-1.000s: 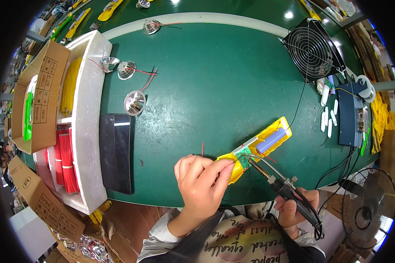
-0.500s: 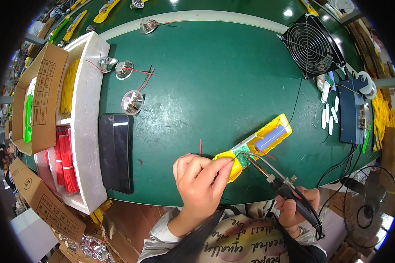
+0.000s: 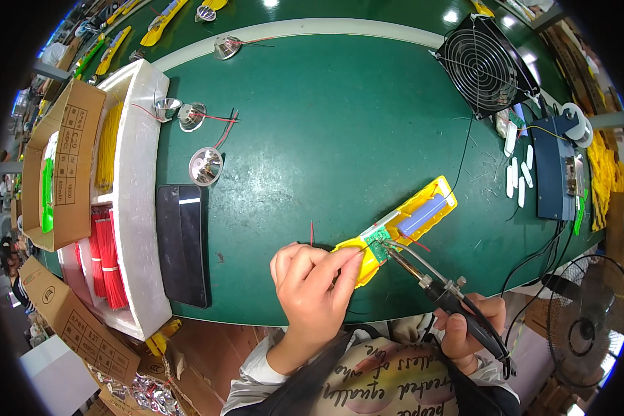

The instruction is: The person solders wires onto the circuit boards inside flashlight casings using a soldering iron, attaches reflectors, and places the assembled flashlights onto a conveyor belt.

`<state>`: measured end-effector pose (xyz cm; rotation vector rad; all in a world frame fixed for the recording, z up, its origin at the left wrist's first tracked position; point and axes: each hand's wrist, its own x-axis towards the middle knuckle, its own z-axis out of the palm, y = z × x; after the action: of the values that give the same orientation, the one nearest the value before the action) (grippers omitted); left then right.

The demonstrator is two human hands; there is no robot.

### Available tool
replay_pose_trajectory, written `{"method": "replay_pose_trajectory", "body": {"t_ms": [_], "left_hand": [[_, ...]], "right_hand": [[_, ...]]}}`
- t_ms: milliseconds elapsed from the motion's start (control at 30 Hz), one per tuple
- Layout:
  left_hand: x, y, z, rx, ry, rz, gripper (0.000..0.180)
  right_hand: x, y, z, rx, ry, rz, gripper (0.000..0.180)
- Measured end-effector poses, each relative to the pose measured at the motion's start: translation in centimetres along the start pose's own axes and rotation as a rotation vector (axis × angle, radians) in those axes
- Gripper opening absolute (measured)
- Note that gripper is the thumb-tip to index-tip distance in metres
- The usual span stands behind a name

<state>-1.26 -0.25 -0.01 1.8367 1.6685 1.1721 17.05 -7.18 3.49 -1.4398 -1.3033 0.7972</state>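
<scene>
Pinching the near end of a yellow plastic housing [image 3: 403, 225], the left hand [image 3: 310, 284] has its fingers closed together on the part, thumb and forefinger pressed against the yellow edge just beside a small green circuit board [image 3: 378, 243] seated in it. The housing lies slanted on the green surface [image 3: 340, 118], its far end pointing up and to the right, with a pale blue cylindrical cell [image 3: 423, 216] resting in its open trough. A thin red wire [image 3: 312, 234] sticks up just behind the left fingers.

The right hand [image 3: 468, 331] is clamped around the dark handle of a soldering iron [image 3: 433, 284], near the lower edge of the surface. The iron's metal shaft runs up and to the left, and its tip sits at the circuit board; whether it actually touches the board is too fine to tell.

Well apart from the hands, a black square fan [image 3: 484, 64] stands at the far right of the surface, with a blue box [image 3: 553, 166] and several small white pieces [image 3: 518, 177] beside it. To the left lie a black flat panel [image 3: 182, 243], three shiny reflector cups [image 3: 206, 166] with red leads, and a white foam tray [image 3: 135, 194] holding bundles of yellow and red wires. A cardboard box [image 3: 62, 159] sits beyond the tray.
</scene>
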Motion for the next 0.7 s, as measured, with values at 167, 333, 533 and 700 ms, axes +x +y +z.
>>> {"method": "replay_pose_trajectory", "body": {"t_ms": [167,333,533,700], "left_hand": [[0.1,-0.1,0.1,0.0,0.013,0.036,0.013],[0.3,0.7,-0.1,0.015,0.025,-0.011,0.013],[0.2,0.1,0.1,0.093,-0.011,0.127,0.011],[-0.1,0.5,0.2,-0.001,-0.038,0.107,0.011]], "right_hand": [[-0.4,0.1,-0.5,-0.007,0.014,-0.049,0.034],[-1.2,0.6,-1.5,0.005,0.106,-0.069,0.037],[-1.7,1.7,-2.2,0.058,0.332,-0.015,0.039],[-2.1,2.6,-3.1,0.044,0.376,-0.056,0.039]]}}
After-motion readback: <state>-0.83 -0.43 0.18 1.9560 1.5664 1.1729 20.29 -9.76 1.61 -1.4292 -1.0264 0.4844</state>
